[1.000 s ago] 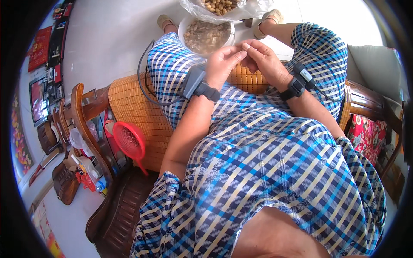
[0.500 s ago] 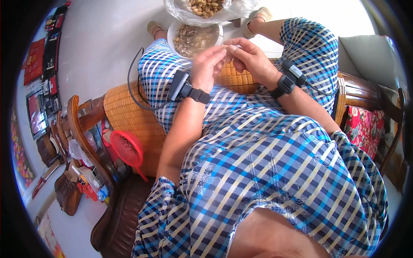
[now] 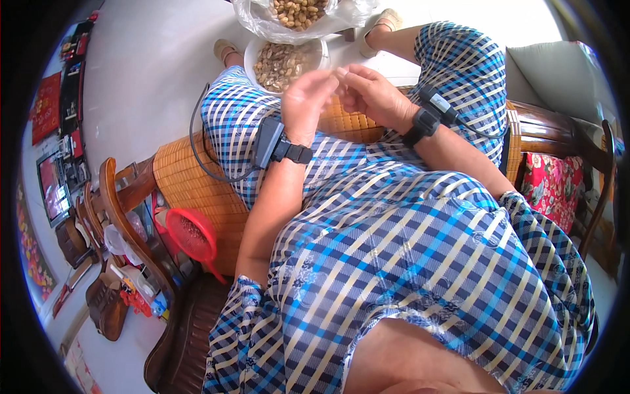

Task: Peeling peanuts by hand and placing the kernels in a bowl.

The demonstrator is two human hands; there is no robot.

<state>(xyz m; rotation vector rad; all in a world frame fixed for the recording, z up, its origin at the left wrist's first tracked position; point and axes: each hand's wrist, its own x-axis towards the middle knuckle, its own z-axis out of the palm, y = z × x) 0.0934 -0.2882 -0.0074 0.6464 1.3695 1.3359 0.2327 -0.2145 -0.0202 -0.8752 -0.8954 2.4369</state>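
Observation:
My left hand (image 3: 306,105) and my right hand (image 3: 375,93) meet fingertip to fingertip above my lap, just on the near side of a white tub. Both are closed in a pinch. What lies between the fingertips is too small and blurred to make out. The white tub (image 3: 326,58) holds broken peanut shells (image 3: 279,67). Beyond it, a clear plastic bag (image 3: 262,26) contains whole unshelled peanuts (image 3: 298,13). To my left, a red plastic strainer (image 3: 209,231) with a handle rests on the bench, with small reddish peanut kernels (image 3: 190,231) inside.
I sit on a wooden bench with a woven mat (image 3: 187,174). A black cable (image 3: 195,141) loops from the device on my left wrist. Brown wooden chair arms (image 3: 134,223) and assorted items stand at the left; a red floral cushion (image 3: 551,190) lies at the right.
The whole view has shifted slightly, so the tub and bag appear a little farther left. My hands remain together at the fingertips, and the left hand's fingers look more blurred.

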